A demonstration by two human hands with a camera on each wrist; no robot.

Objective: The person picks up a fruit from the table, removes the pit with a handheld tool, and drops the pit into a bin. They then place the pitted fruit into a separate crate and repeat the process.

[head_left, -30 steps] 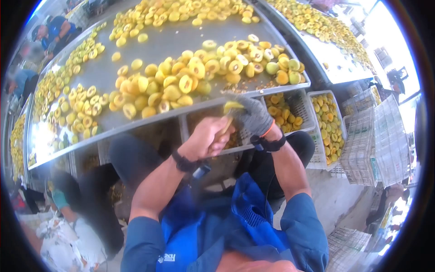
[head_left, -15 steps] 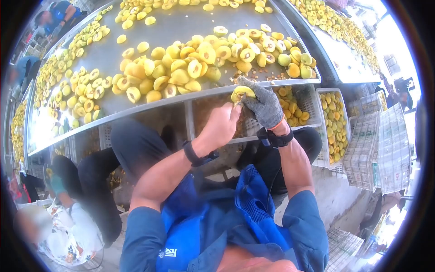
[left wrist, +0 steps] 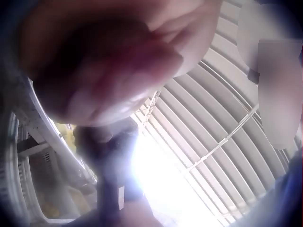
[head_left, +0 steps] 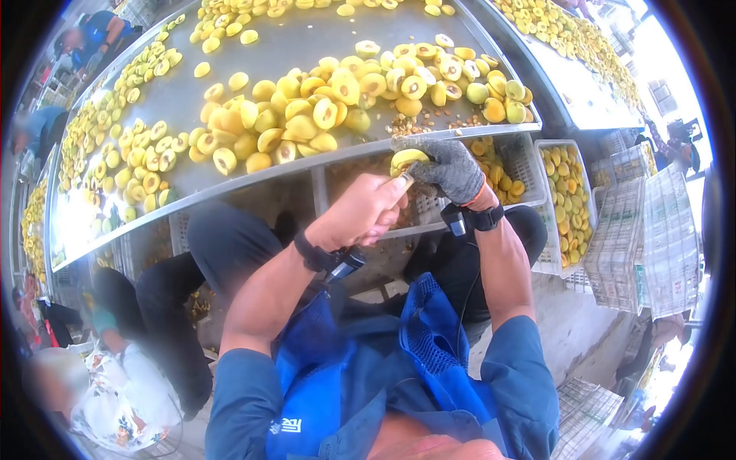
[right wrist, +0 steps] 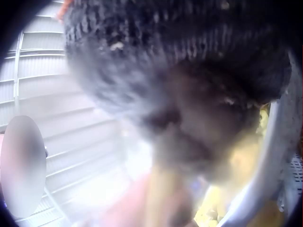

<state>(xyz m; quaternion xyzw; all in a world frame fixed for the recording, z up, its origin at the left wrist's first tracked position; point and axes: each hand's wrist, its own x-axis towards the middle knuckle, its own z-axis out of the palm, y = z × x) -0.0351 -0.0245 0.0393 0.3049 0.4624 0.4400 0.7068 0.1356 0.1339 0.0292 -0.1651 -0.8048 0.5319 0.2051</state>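
I have the yellow fruit (head_left: 409, 159) near the centre of the head view, by the near edge of the bench (head_left: 287, 60). The gloved right hand (head_left: 452, 170) grips it with curled fingers; my bare left hand (head_left: 364, 211) has its fingers closed round a thin tool (head_left: 407, 179) against it. Beyond, halved fruits (head_left: 307, 115) lie heaped; right of centre, a crate (head_left: 561, 143) holds more.

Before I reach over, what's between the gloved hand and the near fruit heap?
Head view: the metal table rim, then, nearer the fruit heap, scattered brown bits.
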